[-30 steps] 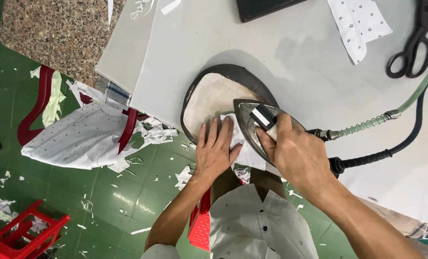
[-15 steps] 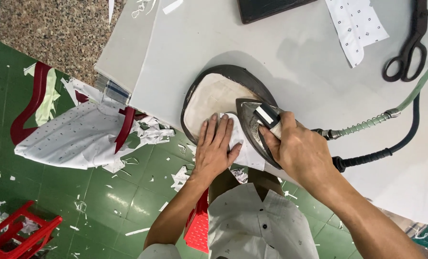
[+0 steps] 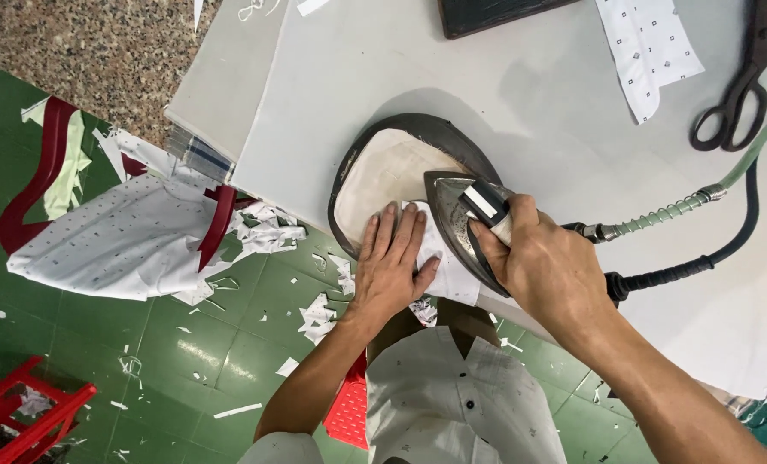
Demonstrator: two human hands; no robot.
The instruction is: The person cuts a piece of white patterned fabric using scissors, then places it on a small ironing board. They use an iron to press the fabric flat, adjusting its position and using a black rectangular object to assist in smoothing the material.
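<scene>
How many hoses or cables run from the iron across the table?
2. A pale green hose with a spring collar runs up to the right edge; a black cable curves just below it. Both leave the iron behind the right hand.

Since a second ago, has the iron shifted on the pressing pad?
Cannot tell. The iron sits at about the same spot on the near right part of the dark-rimmed pressing pad; the camera shifted, and any slide is too slight to judge.

The left hand (image 3: 392, 262) lies flat, palm down, fingers spread forward, while the right hand (image 3: 542, 262) is curled closed in a grip.
</scene>
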